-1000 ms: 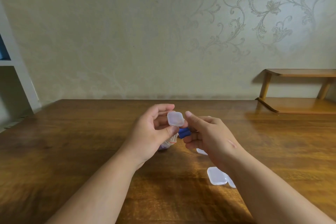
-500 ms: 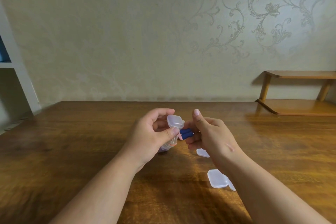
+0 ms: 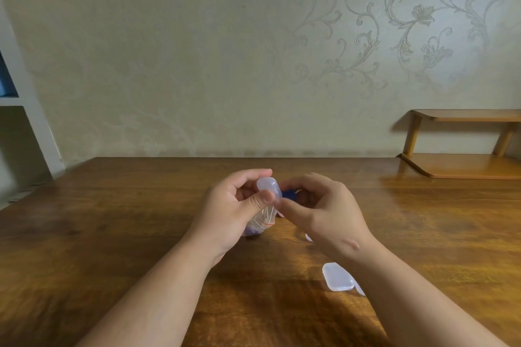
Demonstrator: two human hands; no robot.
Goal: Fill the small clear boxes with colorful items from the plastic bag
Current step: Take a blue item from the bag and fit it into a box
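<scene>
My left hand (image 3: 234,211) grips a small clear box (image 3: 269,187) between thumb and fingers, above the table's middle. Under the same hand hangs the clear plastic bag (image 3: 260,224), with purple items in its bottom. My right hand (image 3: 324,211) is right beside the box, fingers curled, and holds a blue item (image 3: 289,194) that shows between the two hands. Its thumb tip touches the box's lower edge. Another small clear box (image 3: 337,276) lies on the table by my right forearm, and a further clear piece (image 3: 308,237) peeks out under my right hand.
The wooden table (image 3: 112,234) runs to the wall. A low wooden shelf (image 3: 462,166) stands at the back right corner. A white shelving unit (image 3: 25,121) is at the far left.
My right hand has closed in on the box, its thumb dropping from raised to the box's lower edge. The box has tilted in my left hand. The view has shifted slightly.
</scene>
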